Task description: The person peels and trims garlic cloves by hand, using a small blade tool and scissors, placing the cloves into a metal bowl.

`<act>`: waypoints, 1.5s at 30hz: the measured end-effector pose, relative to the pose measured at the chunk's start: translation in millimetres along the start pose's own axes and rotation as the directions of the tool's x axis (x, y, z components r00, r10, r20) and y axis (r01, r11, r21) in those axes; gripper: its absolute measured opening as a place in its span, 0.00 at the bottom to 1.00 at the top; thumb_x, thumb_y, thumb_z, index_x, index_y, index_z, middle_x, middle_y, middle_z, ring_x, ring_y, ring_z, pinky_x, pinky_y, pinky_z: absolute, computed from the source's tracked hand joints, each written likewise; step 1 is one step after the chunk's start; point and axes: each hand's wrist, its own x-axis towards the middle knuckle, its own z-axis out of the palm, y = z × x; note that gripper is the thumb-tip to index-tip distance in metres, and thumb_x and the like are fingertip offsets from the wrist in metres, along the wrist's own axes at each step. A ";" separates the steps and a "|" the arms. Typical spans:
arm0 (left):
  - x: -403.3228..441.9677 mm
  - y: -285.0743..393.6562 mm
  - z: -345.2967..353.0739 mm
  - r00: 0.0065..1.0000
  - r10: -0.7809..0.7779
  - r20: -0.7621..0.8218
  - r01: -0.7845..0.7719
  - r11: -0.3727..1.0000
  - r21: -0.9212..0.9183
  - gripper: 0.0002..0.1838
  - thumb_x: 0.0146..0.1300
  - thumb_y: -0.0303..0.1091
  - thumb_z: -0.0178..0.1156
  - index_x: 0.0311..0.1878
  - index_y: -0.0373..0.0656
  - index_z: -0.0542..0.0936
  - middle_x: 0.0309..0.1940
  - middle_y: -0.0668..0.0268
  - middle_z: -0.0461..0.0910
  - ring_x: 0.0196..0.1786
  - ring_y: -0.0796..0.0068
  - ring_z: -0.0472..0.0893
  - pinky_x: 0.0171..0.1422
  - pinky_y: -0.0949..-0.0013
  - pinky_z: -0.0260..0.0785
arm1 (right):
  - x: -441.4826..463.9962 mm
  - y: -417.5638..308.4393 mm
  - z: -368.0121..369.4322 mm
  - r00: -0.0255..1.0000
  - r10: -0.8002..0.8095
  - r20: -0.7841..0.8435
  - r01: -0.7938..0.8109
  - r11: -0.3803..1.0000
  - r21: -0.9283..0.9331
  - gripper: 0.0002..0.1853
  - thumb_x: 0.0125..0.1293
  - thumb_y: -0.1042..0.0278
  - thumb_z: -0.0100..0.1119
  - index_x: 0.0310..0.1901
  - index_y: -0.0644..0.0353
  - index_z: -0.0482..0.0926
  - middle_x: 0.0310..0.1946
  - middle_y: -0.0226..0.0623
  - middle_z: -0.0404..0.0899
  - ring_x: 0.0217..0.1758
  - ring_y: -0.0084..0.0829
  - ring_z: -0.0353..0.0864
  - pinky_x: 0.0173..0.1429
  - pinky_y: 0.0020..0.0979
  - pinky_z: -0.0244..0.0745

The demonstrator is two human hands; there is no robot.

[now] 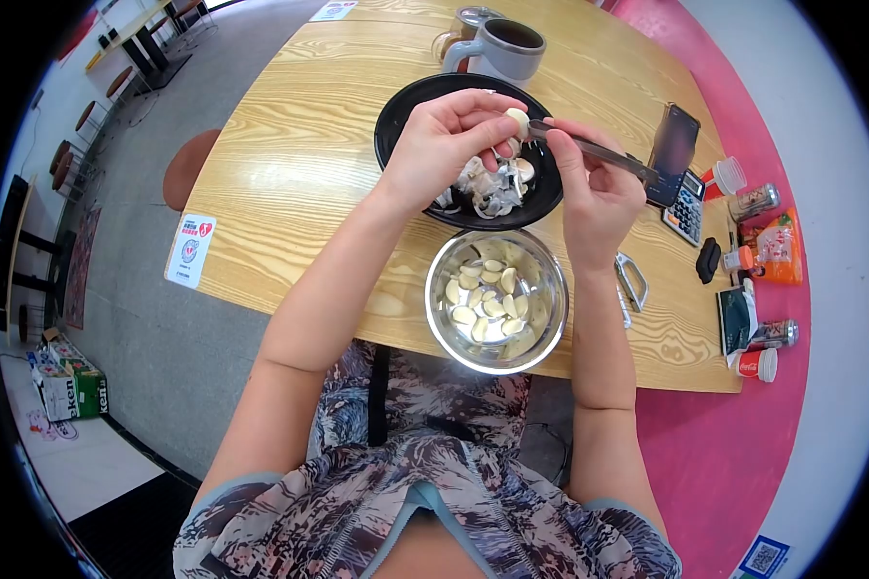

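Over the black plate [392, 121], my left hand [444, 140] pinches a pale garlic clove [518, 122] between thumb and fingers. My right hand [594, 183] grips a narrow metal knife [594, 150], its tip against the clove. Garlic skins [492, 191] and what looks like part of a garlic bulb lie on the plate beneath my hands. Nearer to me stands a steel bowl [436, 333] with several peeled cloves [493, 307] in it.
Behind the plate stand a grey mug [507, 56] and a lidded glass jar [478, 15]. To the right are a propped phone [674, 140], a calculator [685, 207], a silver-framed tool [631, 282], paper cups [758, 365], jars and an orange packet [780, 249].
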 end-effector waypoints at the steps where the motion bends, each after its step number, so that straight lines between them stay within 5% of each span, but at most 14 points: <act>1: -0.2 -0.4 0.1 1.000 0.002 -0.007 -0.002 1.000 0.019 0.13 0.68 0.29 0.61 0.53 0.35 0.80 0.33 0.65 0.84 0.30 0.83 0.79 0.37 0.79 0.72 | -0.2 1.2 0.4 1.000 0.000 0.000 0.000 1.000 0.000 0.07 0.63 0.77 0.67 0.41 0.68 0.84 0.36 0.35 0.85 0.36 0.21 0.82 0.40 0.21 0.76; 13: 5.6 -3.3 -9.8 0.997 0.003 -0.079 -0.009 0.997 -0.079 0.14 0.70 0.30 0.59 0.55 0.35 0.79 0.42 0.61 0.85 0.37 0.82 0.79 0.38 0.78 0.75 | -0.7 0.8 -2.6 0.994 -0.034 0.105 0.036 0.999 -0.012 0.05 0.60 0.78 0.68 0.38 0.67 0.86 0.33 0.35 0.86 0.34 0.21 0.83 0.38 0.22 0.75; 16: 5.2 -3.9 -11.4 0.996 -0.015 -0.090 0.006 0.995 -0.100 0.14 0.70 0.31 0.59 0.55 0.36 0.79 0.43 0.61 0.85 0.38 0.82 0.79 0.38 0.78 0.75 | -0.1 6.0 -2.8 0.977 0.055 0.205 -0.032 0.993 -0.111 0.06 0.60 0.75 0.69 0.38 0.67 0.85 0.33 0.38 0.86 0.33 0.25 0.84 0.38 0.25 0.76; 19: 6.1 -6.7 -12.6 0.994 -0.026 -0.106 0.015 0.994 -0.106 0.13 0.70 0.32 0.59 0.54 0.36 0.80 0.42 0.62 0.85 0.38 0.83 0.79 0.38 0.78 0.74 | -4.0 21.5 -2.8 0.909 0.111 0.402 0.074 0.905 -0.418 0.09 0.59 0.72 0.68 0.39 0.67 0.83 0.32 0.43 0.84 0.34 0.34 0.86 0.40 0.31 0.78; 23: 5.3 -7.5 -12.5 0.989 -0.058 -0.135 0.039 0.989 -0.141 0.13 0.69 0.31 0.61 0.53 0.36 0.80 0.40 0.66 0.84 0.37 0.84 0.79 0.37 0.78 0.74 | -3.1 13.0 -4.0 0.880 0.185 0.438 0.069 0.862 -0.502 0.09 0.59 0.73 0.69 0.40 0.67 0.84 0.33 0.42 0.84 0.38 0.33 0.86 0.41 0.30 0.78; 25: 4.4 -4.5 -10.3 0.988 -0.063 -0.138 0.042 0.987 -0.154 0.13 0.69 0.31 0.61 0.53 0.37 0.80 0.38 0.67 0.83 0.36 0.84 0.78 0.37 0.79 0.73 | 0.0 3.4 -1.0 0.983 0.008 0.181 0.046 0.955 -0.294 0.10 0.57 0.76 0.70 0.41 0.65 0.84 0.36 0.40 0.85 0.41 0.33 0.85 0.43 0.29 0.78; 32: 2.3 -5.9 -10.0 0.993 -0.088 -0.081 0.073 0.983 -0.169 0.15 0.69 0.33 0.61 0.56 0.38 0.80 0.32 0.71 0.81 0.30 0.86 0.76 0.35 0.81 0.69 | 2.9 1.9 5.2 0.906 -0.369 0.208 0.413 0.879 -0.240 0.12 0.55 0.82 0.69 0.42 0.63 0.83 0.41 0.41 0.85 0.42 0.35 0.85 0.45 0.29 0.79; 36: 0.1 -0.7 -7.0 0.986 -0.154 -0.057 0.145 0.980 -0.137 0.15 0.71 0.35 0.60 0.55 0.39 0.81 0.32 0.70 0.82 0.27 0.87 0.74 0.32 0.82 0.67 | 1.5 6.3 2.2 0.911 -0.372 0.178 0.406 0.884 -0.230 0.11 0.57 0.82 0.69 0.42 0.64 0.83 0.40 0.41 0.86 0.41 0.32 0.85 0.45 0.28 0.79; 39: 0.6 -0.5 -6.6 0.980 -0.199 0.020 0.200 0.975 -0.092 0.14 0.72 0.37 0.58 0.53 0.38 0.82 0.34 0.67 0.84 0.25 0.87 0.72 0.28 0.83 0.64 | 0.6 7.2 -2.5 0.968 -0.233 0.096 0.246 0.953 -0.174 0.09 0.60 0.81 0.68 0.43 0.67 0.83 0.39 0.39 0.86 0.39 0.26 0.84 0.44 0.25 0.78; 41: 0.6 -1.8 -7.9 0.979 -0.194 0.058 0.199 0.975 -0.096 0.14 0.72 0.36 0.58 0.53 0.38 0.82 0.34 0.66 0.84 0.25 0.87 0.72 0.28 0.83 0.64 | 3.1 5.6 -5.9 1.000 0.025 0.014 -0.025 0.999 0.021 0.07 0.63 0.78 0.66 0.43 0.69 0.83 0.38 0.36 0.86 0.38 0.21 0.82 0.44 0.22 0.76; 45: -0.9 -1.9 -4.2 0.977 -0.201 0.075 0.206 0.976 -0.068 0.13 0.70 0.34 0.60 0.52 0.37 0.82 0.35 0.65 0.85 0.24 0.88 0.70 0.28 0.83 0.63 | 4.6 1.8 -4.5 0.991 0.127 -0.051 -0.121 0.986 0.111 0.07 0.65 0.77 0.65 0.42 0.70 0.83 0.37 0.35 0.85 0.38 0.19 0.81 0.44 0.20 0.75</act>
